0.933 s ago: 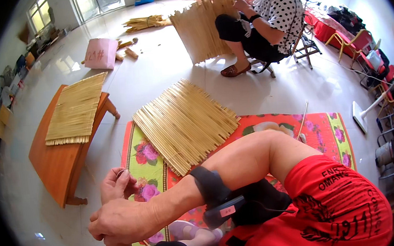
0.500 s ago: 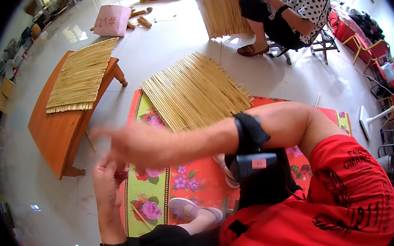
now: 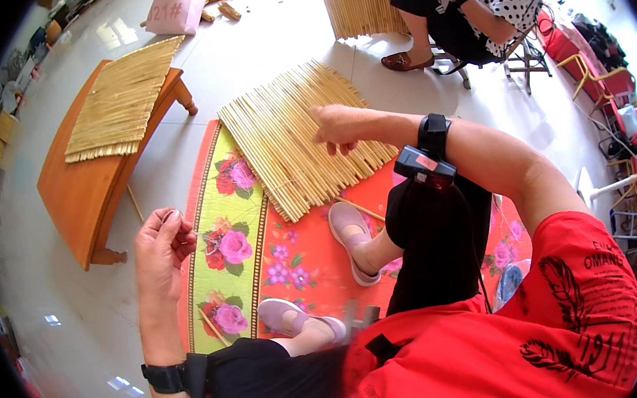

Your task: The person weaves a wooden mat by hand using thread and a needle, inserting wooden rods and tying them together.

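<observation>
My left hand (image 3: 164,252) is raised at left over the floral mat (image 3: 280,279), thumb and fingers pinched on a thin item too small to make out. My right hand (image 3: 339,129) is held out in the air in front of the bamboo-slat panel (image 3: 276,157) lying at the mat's far edge; its forefinger and thumb look closed on something I cannot make out, the other fingers curled down. Loose sticks (image 3: 212,324) lie on the mat, partly hidden by my legs.
An orange wooden table (image 3: 74,207) at left bears another slat panel (image 3: 117,95). A seated person (image 3: 492,6) holds an upright panel (image 3: 353,4). A pink bag (image 3: 174,9) and wood pieces (image 3: 227,10) lie behind. Chairs (image 3: 614,82) and clutter line the right wall.
My right hand has moved up and rightward, away from my left hand, which was beside it and is now alone at left. My feet show more; the view has shifted.
</observation>
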Motion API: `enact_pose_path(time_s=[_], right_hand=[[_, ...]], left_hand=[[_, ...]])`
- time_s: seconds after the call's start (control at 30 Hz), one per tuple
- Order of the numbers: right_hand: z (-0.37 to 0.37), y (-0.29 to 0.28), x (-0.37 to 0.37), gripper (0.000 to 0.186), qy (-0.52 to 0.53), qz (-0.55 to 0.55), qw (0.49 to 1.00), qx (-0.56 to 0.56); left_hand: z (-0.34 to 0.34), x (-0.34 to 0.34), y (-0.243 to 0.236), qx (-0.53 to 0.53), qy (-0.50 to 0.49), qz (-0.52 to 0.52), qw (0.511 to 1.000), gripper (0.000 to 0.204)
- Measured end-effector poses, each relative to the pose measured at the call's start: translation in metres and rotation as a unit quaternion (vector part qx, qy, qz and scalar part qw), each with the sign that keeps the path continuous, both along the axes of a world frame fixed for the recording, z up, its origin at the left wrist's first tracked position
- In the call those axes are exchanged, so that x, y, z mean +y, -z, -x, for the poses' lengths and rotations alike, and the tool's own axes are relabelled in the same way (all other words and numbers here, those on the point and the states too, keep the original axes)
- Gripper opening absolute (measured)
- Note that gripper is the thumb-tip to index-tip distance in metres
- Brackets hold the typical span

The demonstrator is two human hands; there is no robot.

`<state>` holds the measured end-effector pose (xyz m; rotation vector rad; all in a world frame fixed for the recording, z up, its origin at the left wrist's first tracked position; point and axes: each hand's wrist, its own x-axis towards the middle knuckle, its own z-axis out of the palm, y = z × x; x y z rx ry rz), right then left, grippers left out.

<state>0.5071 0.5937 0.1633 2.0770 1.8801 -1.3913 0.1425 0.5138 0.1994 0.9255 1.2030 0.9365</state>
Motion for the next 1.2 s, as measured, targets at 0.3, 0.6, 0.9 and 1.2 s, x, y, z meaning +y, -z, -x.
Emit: enact_pose_path(time_s=[0.3,0.6,0.9,1.2], right_hand=[[-0.025,-0.011,-0.012,0.028,0.001,0.018,0.986,0.165],[0.101,-0.072,-0.038,0.023,-0.034,-0.073,0.9,0.429],[0.124,-0.075,-0.038,0.015,0.018,-0.072,0.867,0.494],[0.125,-0.07,-0.037,0.015,0.024,-0.116,0.857,0.501]], left_hand=[[-0.012,-0.001,-0.014,-0.03,-0.025,-0.025,0.999,0.007],[-0.06,-0.004,-0.034,-0.056,0.051,-0.08,0.994,0.006],[-0.06,0.001,-0.032,-0.049,0.055,-0.087,0.993,0.009],[-0.065,-0.002,-0.034,-0.041,0.069,-0.083,0.993,0.008]])
